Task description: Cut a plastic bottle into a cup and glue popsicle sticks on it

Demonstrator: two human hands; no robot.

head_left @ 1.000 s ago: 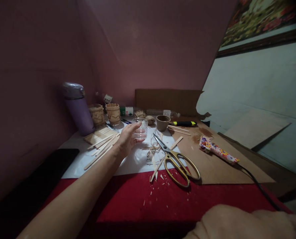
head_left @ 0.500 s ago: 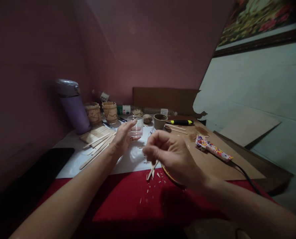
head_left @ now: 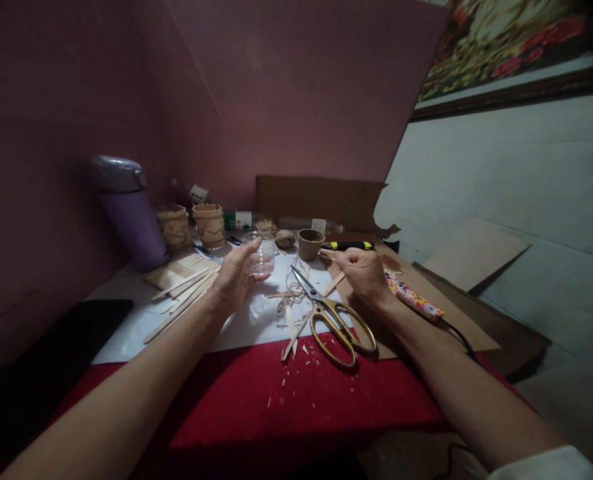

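Observation:
My left hand is curled around a clear plastic cup, holding it upright over the white paper. My right hand is closed over the brown cardboard, beside thin wooden craft sticks whose ends show left of its fingers. Whether it grips one of them is hidden. Gold-handled scissors lie slightly spread between my hands. Under their blades are tangled twine and cut stick pieces. A small brown pot stands just beyond my right hand.
A craft-stick pile lies left, near a purple flask and two stick-covered cups. A black-and-yellow cutter lies behind my right hand. The patterned glue gun trails a cord. Plastic bottles lie at the back.
My right hand has moved right and away from me, from above the scissors to the sticks on the cardboard, uncovering the scissors. My left hand still holds the cup. The view has shifted slightly right.

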